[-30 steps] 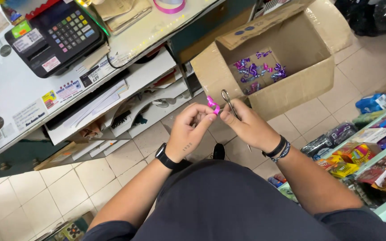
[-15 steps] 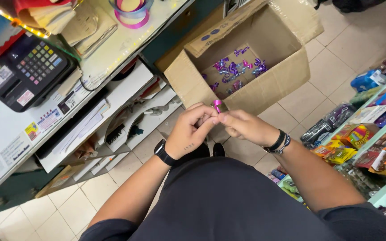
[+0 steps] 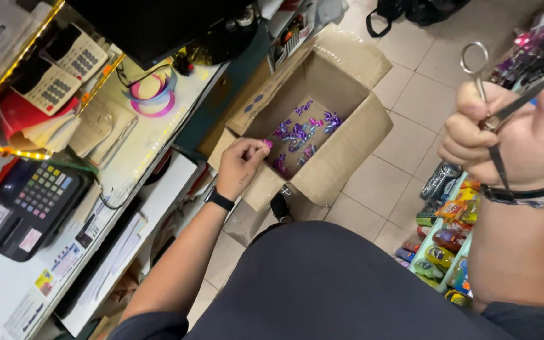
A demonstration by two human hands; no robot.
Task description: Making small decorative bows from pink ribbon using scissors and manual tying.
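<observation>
The hands are now separating: the left hand (image 3: 242, 162) is pinching a pink ribbon piece (image 3: 267, 144) over the cardboard box (image 3: 347, 135), while the right hand (image 3: 505, 135) is lifting away, gripping scissors (image 3: 483, 85).

A shop: cash register (image 3: 29, 208), snack shelves (image 3: 448, 245).

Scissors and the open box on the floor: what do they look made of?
Scissors in the right hand: bare metal, silvery, with thin glinting loops. Box: brown corrugated cardboard, matte, with creased flaps. The left hand holds a small pink piece over it, likely ribbon or plastic.
</observation>
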